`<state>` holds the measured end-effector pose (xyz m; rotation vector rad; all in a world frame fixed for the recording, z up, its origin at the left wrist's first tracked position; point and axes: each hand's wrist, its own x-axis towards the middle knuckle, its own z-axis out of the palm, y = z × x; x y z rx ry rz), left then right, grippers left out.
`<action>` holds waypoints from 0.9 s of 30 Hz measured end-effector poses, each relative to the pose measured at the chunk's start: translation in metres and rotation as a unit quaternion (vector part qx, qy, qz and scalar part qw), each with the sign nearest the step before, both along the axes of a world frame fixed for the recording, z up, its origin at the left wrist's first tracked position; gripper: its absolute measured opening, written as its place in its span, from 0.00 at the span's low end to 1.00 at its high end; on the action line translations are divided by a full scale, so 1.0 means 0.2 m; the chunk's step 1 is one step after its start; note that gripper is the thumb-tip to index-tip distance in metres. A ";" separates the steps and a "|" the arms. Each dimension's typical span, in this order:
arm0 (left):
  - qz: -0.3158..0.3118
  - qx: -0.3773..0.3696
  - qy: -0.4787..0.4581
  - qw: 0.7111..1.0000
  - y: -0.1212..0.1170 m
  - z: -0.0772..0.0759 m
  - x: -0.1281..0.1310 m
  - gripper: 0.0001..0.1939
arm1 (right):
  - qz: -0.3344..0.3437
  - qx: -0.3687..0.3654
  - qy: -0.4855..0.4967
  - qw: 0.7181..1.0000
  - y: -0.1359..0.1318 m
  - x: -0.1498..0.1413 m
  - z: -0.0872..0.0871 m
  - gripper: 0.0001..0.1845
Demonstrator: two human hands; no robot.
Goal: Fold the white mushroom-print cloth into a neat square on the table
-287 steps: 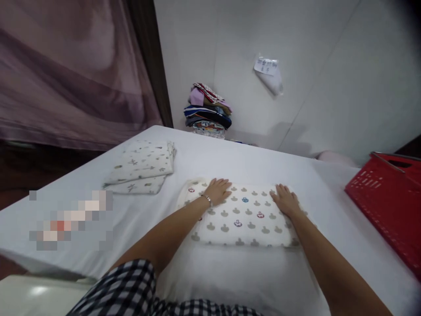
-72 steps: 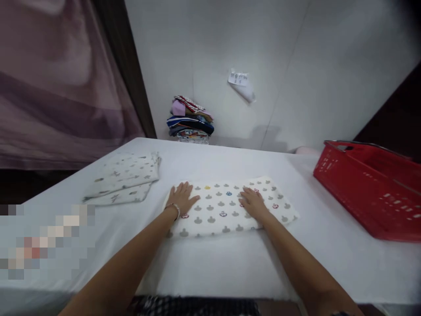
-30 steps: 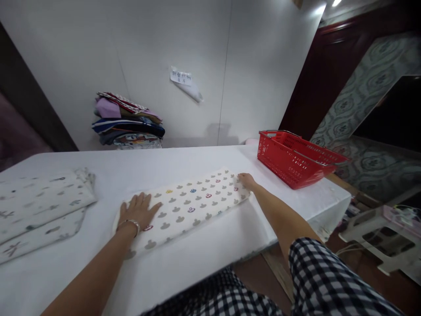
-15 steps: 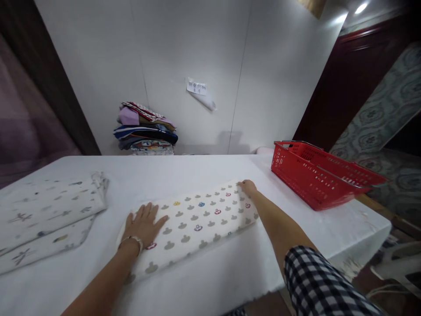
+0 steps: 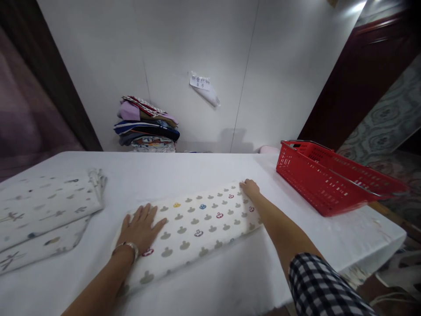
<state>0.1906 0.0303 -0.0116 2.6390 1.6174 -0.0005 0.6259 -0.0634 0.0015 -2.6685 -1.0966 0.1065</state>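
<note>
A folded white cloth (image 5: pixel 194 230) printed with grey, red, blue and yellow mushroom shapes lies as a long strip in front of me. My left hand (image 5: pixel 140 230) rests flat on its left end, fingers spread, a bracelet at the wrist. At the far right corner, my right hand (image 5: pixel 251 188) has its fingers closed on the cloth's edge; the fingertips are partly hidden. Further left lies another folded white cloth (image 5: pixel 46 206) with a leaf-like print, apart from both hands.
The white-covered table (image 5: pixel 210 169) holds a red plastic basket (image 5: pixel 324 180) on the right, reaching over its edge. Beyond the back edge stands a stack of folded fabrics (image 5: pixel 148 123) against the wall. A paper note (image 5: pixel 202 85) hangs on that wall, its lower part curling.
My view has shifted slightly, moving the basket and door rightward in the picture. Both hands stay at the same places on the mushroom-print cloth.
</note>
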 end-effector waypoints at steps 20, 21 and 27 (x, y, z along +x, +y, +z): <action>-0.004 0.002 -0.006 1.000 -0.01 0.01 0.00 0.37 | -0.020 -0.024 -0.009 0.999 0.05 0.02 -0.01 0.24; -0.001 0.001 -0.005 1.000 -0.01 0.01 0.01 0.37 | -0.019 -0.027 -0.006 0.999 0.05 0.02 -0.01 0.25; 0.015 -0.001 -0.005 1.000 -0.02 0.02 0.01 0.40 | -0.011 -0.033 0.003 0.999 0.04 0.03 -0.03 0.27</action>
